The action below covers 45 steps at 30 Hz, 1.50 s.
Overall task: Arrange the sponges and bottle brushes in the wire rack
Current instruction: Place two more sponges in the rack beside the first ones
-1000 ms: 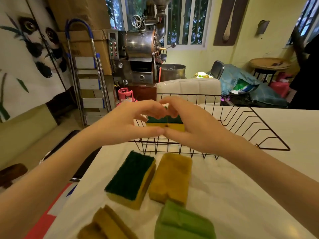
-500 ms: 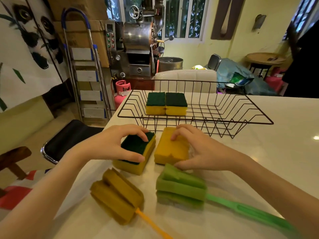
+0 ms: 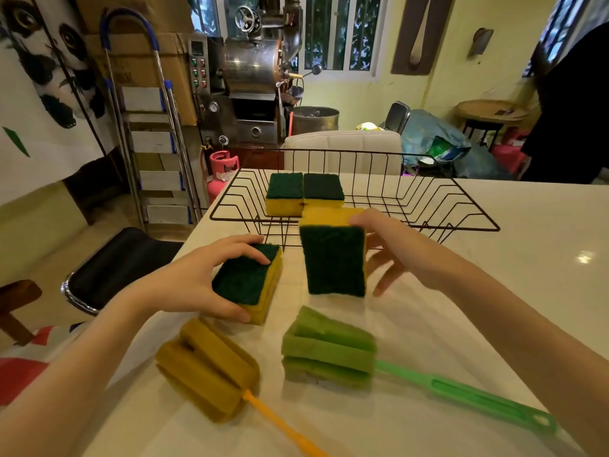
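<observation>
A black wire rack (image 3: 468,219) stands on the white table (image 3: 543,275). Two yellow sponges with green scrub tops (image 3: 304,192) lie side by side in its left part. My left hand (image 3: 197,278) grips a third sponge (image 3: 247,282), tilted just above the table. My right hand (image 3: 392,249) holds a fourth sponge (image 3: 333,258) upright, its green face toward me, in front of the rack. Near me lie a yellow bottle brush (image 3: 207,367) with an orange handle and a green bottle brush (image 3: 329,347) with a green handle.
A black stool (image 3: 108,265) stands left of the table. Beyond it are a step ladder (image 3: 148,127), a pink gas cylinder (image 3: 224,173) and a metal machine (image 3: 253,84). A white chair back (image 3: 342,150) rises behind the rack. A person in dark clothing (image 3: 573,103) stands far right.
Both hands left the rack, where two sponges now lie, and came back to the two sponges on the table. The right hand has turned its sponge upright; the left has lifted its sponge's edge.
</observation>
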Motion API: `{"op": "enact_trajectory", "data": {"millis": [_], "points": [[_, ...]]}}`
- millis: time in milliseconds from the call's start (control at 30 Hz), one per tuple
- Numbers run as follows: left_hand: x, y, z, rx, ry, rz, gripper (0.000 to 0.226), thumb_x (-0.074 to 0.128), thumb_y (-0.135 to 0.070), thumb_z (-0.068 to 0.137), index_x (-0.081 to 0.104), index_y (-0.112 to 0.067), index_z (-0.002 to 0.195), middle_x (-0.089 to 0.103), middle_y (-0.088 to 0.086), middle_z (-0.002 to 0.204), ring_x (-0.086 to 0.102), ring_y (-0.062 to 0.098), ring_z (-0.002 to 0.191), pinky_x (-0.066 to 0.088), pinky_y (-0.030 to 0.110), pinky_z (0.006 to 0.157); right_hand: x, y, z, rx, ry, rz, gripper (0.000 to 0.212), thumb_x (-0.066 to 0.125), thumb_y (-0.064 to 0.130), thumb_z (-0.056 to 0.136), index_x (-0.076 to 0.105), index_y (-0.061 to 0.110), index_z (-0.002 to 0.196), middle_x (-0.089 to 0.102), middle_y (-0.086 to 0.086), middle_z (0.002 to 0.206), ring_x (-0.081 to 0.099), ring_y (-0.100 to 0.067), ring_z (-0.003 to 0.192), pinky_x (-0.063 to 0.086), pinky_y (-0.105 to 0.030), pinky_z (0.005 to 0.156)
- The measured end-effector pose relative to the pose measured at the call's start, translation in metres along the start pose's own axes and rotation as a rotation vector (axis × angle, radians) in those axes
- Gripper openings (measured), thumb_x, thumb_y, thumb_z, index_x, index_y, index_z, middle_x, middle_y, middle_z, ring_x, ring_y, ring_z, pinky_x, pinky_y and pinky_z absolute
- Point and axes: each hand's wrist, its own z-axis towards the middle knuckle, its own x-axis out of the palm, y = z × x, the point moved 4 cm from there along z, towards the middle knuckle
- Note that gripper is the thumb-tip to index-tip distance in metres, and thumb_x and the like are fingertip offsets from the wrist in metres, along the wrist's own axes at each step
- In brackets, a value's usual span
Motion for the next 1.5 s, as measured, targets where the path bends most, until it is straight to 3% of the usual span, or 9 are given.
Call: {"op": "enact_trajectory", "data": {"millis": [100,333,467,533,667,767,967,1133,1500], "points": [[0.001,0.0,0.001,0.012,-0.029,0.012,0.07,0.072,-0.055,0.047,0.044,-0.056,0.111,0.022,-0.042,0.131,0.017,-0.028,0.118,0.026,-0.006,0.088,-0.005,-0.015,0.001,0.217,0.074,0.087,0.055,0.028,0.056,0.086,0.055,0.011,0.104,0.063,-0.015,0.089,0.066,-0.027,0.063,0.056,-0.032,0.055],[0.004,-0.003,0.003,0.022,-0.044,0.019,0.079,0.07,-0.069,0.039,0.042,-0.056,0.111,0.017,-0.045,0.127,0.012,-0.034,0.112,0.022,-0.01,0.086,-0.003,-0.027,0.004,0.42,0.134,0.004,0.058,0.031,0.049,0.088,0.058,-0.001,0.097,0.071,-0.022,0.072,0.07,-0.036,0.064,0.059,-0.037,0.059],[0.006,-0.004,0.003,0.023,-0.077,0.025,0.08,0.064,-0.077,0.038,0.04,-0.056,0.112,0.02,-0.043,0.129,0.014,-0.031,0.116,0.023,-0.005,0.089,-0.006,-0.02,0.008,0.289,-0.08,-0.349,0.052,0.033,0.052,0.089,0.057,0.006,0.098,0.066,-0.012,0.07,0.065,-0.025,0.061,0.054,-0.029,0.057],[0.007,-0.004,0.004,0.028,-0.093,0.03,0.08,0.064,-0.077,0.039,0.041,-0.056,0.112,0.021,-0.042,0.13,0.015,-0.03,0.116,0.024,-0.003,0.09,-0.01,-0.009,0.005,0.13,-0.128,-0.528,0.05,0.035,0.053,0.088,0.056,0.011,0.105,0.064,-0.007,0.086,0.063,-0.022,0.077,0.053,-0.032,0.067],[0.007,-0.004,0.003,0.029,-0.095,0.008,0.078,0.066,-0.073,0.042,0.042,-0.054,0.113,0.022,-0.041,0.131,0.016,-0.028,0.118,0.025,-0.006,0.087,-0.003,0.01,-0.011,-0.1,0.151,-0.611,0.054,0.057,0.048,0.08,0.042,0.027,0.127,0.047,0.005,0.129,0.044,-0.011,0.114,0.041,-0.027,0.089],[0.007,-0.005,0.002,0.031,-0.075,0.0,0.076,0.066,-0.071,0.044,0.04,-0.056,0.114,0.018,-0.042,0.13,0.013,-0.03,0.116,0.024,-0.009,0.085,0.008,0.013,-0.016,-0.126,0.219,-0.622,0.066,0.067,0.046,0.072,0.037,0.03,0.129,0.043,0.011,0.119,0.044,-0.011,0.111,0.044,-0.023,0.083],[0.006,-0.002,0.002,0.012,-0.023,0.008,0.077,0.068,-0.065,0.045,0.037,-0.059,0.115,0.015,-0.043,0.13,0.012,-0.032,0.114,0.027,-0.007,0.086,0.019,0.01,-0.01,-0.179,0.046,-0.815,0.074,0.064,0.064,0.063,0.038,0.031,0.124,0.05,0.007,0.117,0.048,-0.015,0.103,0.049,-0.037,0.082],[0.002,-0.011,0.006,-0.007,-0.033,0.0,0.072,0.069,-0.069,0.04,0.048,-0.053,0.107,0.035,-0.032,0.122,0.028,-0.02,0.114,0.033,-0.005,0.081,0.018,0.011,-0.011,-0.233,0.037,-0.854,0.071,0.066,0.059,0.062,0.04,0.031,0.122,0.054,0.004,0.112,0.051,-0.017,0.096,0.05,-0.039,0.079],[-0.034,-0.082,0.029,0.144,0.053,-0.015,0.067,0.069,-0.065,0.045,0.049,-0.05,0.107,0.046,-0.036,0.114,0.042,-0.015,0.109,0.039,0.001,0.084,-0.058,0.046,-0.027,-0.198,-0.056,-0.586,0.044,0.066,0.058,0.064,0.048,0.047,0.102,0.054,0.012,0.108,0.051,-0.002,0.093,0.044,-0.017,0.07]]}}
